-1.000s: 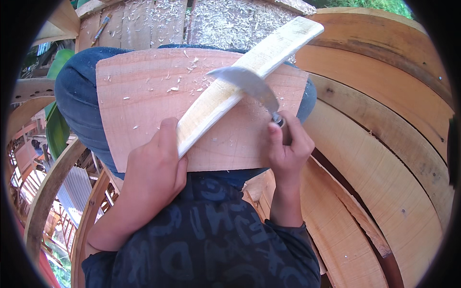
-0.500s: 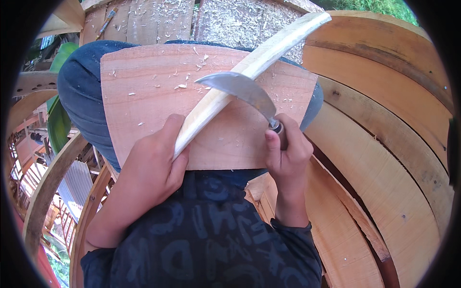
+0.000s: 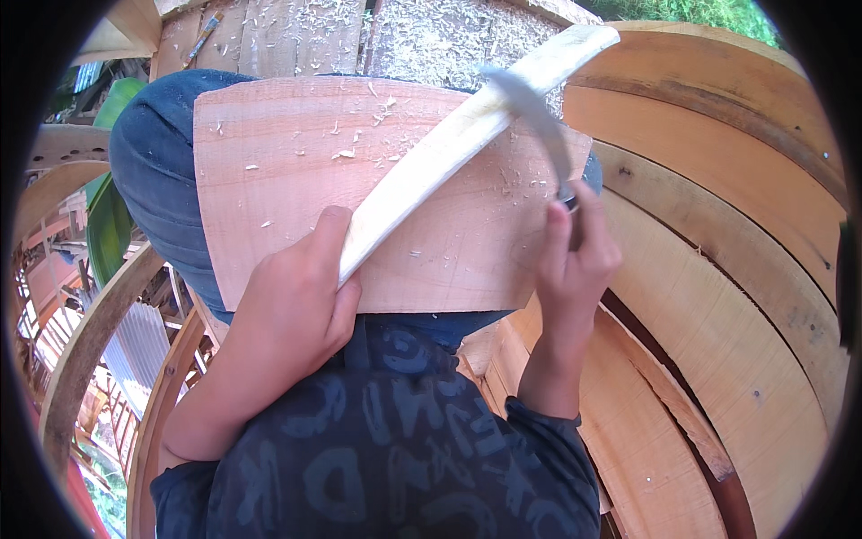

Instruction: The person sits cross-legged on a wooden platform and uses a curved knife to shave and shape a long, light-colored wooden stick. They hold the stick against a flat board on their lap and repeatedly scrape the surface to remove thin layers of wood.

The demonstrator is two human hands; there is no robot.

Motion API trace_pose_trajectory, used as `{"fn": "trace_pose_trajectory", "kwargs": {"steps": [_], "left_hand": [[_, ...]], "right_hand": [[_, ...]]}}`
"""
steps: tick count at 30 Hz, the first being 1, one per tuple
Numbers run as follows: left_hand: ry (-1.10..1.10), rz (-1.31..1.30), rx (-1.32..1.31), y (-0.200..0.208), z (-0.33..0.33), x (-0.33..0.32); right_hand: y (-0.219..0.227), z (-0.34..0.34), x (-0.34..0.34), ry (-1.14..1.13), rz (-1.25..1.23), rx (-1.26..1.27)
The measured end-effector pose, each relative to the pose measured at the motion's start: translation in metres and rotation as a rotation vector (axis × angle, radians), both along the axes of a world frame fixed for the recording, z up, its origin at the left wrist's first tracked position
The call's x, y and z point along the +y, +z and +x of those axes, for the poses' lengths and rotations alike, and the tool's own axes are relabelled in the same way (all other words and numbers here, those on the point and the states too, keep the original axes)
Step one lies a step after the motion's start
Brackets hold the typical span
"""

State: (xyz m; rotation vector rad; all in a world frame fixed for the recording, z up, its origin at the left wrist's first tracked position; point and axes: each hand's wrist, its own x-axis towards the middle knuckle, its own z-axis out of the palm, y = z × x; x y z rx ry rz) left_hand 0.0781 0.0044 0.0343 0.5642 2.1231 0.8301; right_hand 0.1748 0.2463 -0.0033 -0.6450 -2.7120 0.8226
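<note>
A pale, slightly curved wooden strip slants across a flat wooden board on my lap. My left hand is closed round its lower end, thumb on top. In my right hand is a knife with a curved blade, its short handle mostly hidden by my fingers. The blade, a little blurred, crosses the upper part of the strip; whether it touches the wood I cannot tell. Thin wood shavings lie scattered over the board.
Beyond my knees, the plank floor is strewn with shavings. A slim brush-like tool lies at the far left. Curved wooden planks rise along my right side. On the left stand a green leaf and a curved timber.
My right hand and the knife have moved away from me and to the right, up along the strip. The strip has turned slightly, showing a broader pale face. My left hand keeps its grip.
</note>
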Motion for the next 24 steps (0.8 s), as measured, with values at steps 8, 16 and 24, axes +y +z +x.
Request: {"fn": "trace_pose_trajectory", "kwargs": {"steps": [8, 16, 24], "left_hand": [[0.046, 0.068, -0.081, 0.002, -0.004, -0.006], [0.047, 0.077, -0.285, 0.005, -0.008, -0.004], [0.049, 0.081, -0.284, 0.001, -0.014, 0.000]], "right_hand": [[-0.004, 0.005, 0.003, -0.029, -0.075, -0.097], [0.014, 0.005, -0.003, -0.008, -0.016, -0.164], [0.009, 0.002, -0.019, 0.105, -0.049, -0.083]]}}
